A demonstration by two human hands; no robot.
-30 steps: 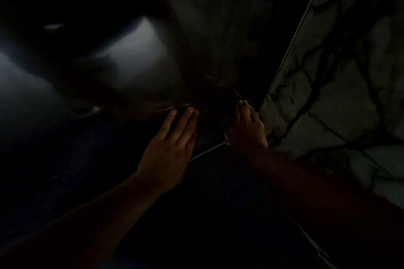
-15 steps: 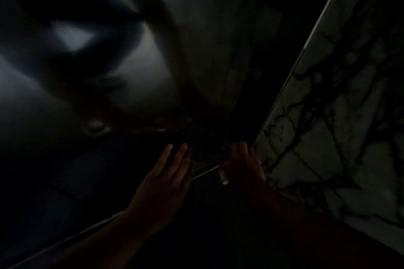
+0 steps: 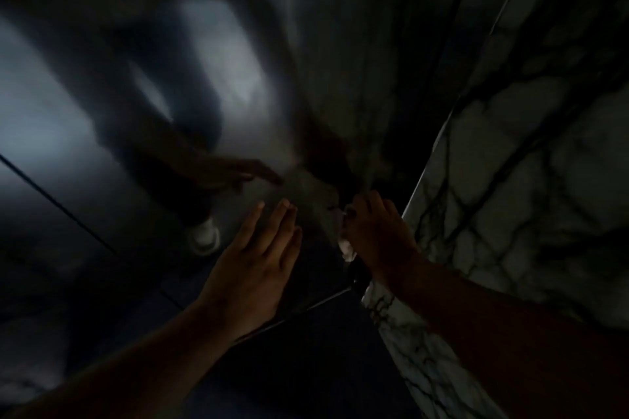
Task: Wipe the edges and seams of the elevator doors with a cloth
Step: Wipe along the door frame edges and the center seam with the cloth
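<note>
Hands higher up steel door [image 3: 102, 112] (marble wall [image 3: 527, 197] beside)

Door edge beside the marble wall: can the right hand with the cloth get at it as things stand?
Probably yes: the right hand, gripping the cloth, sits right at the door edge, with nothing between.

Hands [image 3: 253, 269] at dim elevator door [image 3: 218, 85]
</note>
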